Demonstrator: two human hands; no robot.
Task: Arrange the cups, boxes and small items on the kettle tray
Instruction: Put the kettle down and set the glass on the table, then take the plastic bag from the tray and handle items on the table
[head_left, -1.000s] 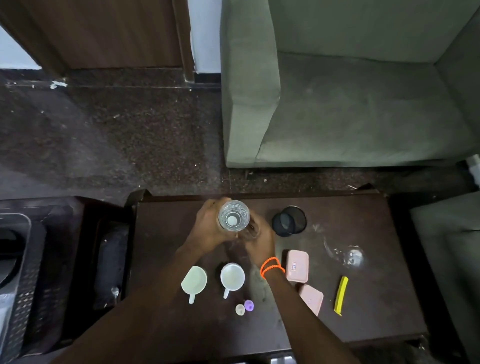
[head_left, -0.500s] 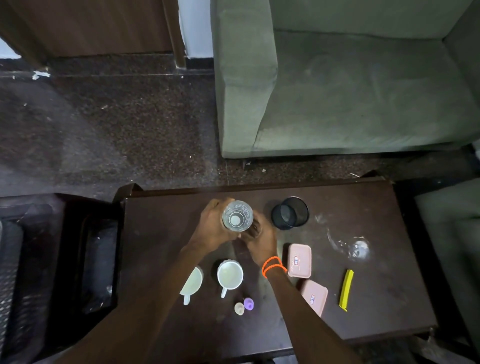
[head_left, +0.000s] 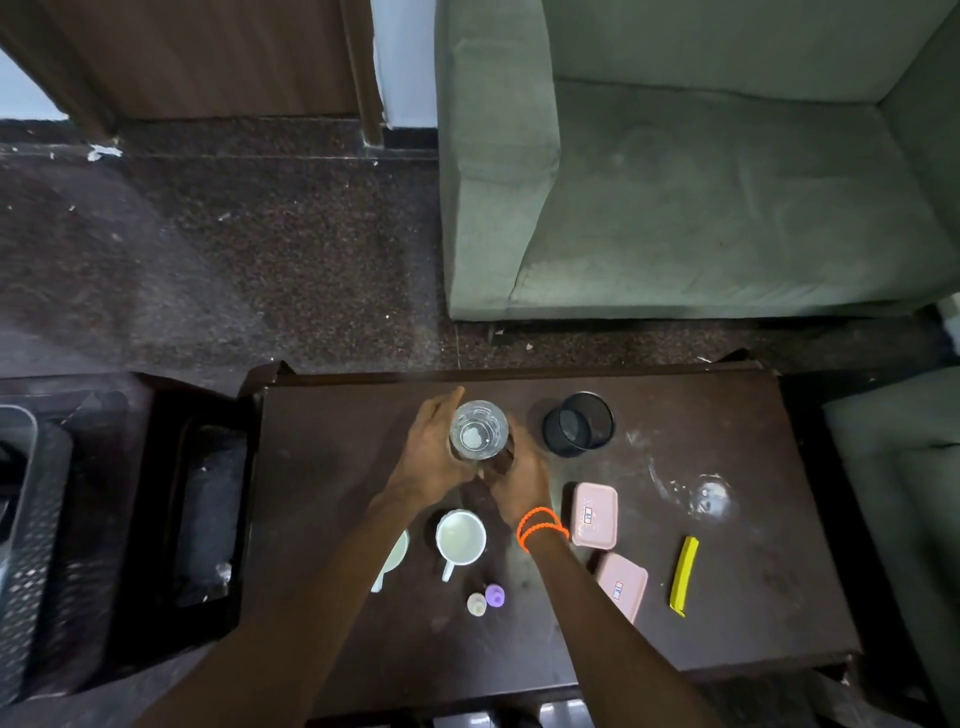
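Observation:
A clear glass (head_left: 478, 429) stands over the middle of the dark wooden table (head_left: 332, 467). My left hand (head_left: 428, 457) wraps its left side and my right hand (head_left: 519, 475), with orange bands on the wrist, holds its right side. Nearer me sit a white cup (head_left: 461, 538) and a pale green cup (head_left: 396, 556), partly hidden by my left forearm. Two small caps, cream (head_left: 476, 604) and purple (head_left: 494, 595), lie below them. Two pink boxes (head_left: 594, 515) (head_left: 622, 584) lie to the right. A black mesh cup (head_left: 577, 423) stands right of the glass.
A yellow strip (head_left: 683, 576) and a second clear glass (head_left: 710, 500) lying on its side are at the table's right. A green sofa (head_left: 701, 171) stands beyond the table, another seat at the right edge, and a dark stand with a metal basket (head_left: 26, 519) at the left.
The view has shifted slightly; both hands stay on the clear glass at about the same spot on the table. Nothing else on the table has moved.

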